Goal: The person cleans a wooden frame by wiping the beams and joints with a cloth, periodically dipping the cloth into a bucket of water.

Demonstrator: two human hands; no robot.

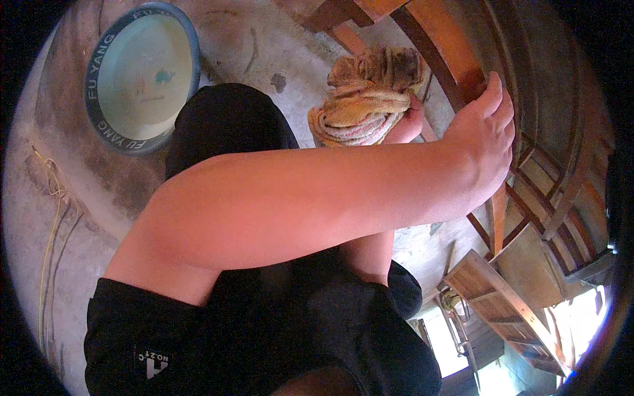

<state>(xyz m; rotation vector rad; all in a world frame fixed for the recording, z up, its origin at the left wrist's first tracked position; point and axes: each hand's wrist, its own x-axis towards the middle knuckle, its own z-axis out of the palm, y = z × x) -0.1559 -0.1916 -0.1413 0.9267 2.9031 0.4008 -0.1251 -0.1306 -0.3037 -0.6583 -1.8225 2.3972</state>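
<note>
My left arm stretches across the view, and my left hand (483, 133) is curled over a rail of brown wooden furniture (446, 44); its fingertips are partly hidden. Beneath that forearm, my right hand (408, 123) grips a folded, yellowish towel (364, 106). The towel is bunched in layers, with dark, dirty-looking patches on its upper part. It lies close to the wooden rail; I cannot tell whether they touch. Most of my right forearm is hidden behind the left one.
A blue-rimmed basin (91, 94) holding cloudy liquid stands on the concrete floor (237, 44) beside my knee (228, 119). Yellow cord (47, 247) lies at far left. More wooden frames (540, 198) and a leaning wooden panel (505, 307) stand at right.
</note>
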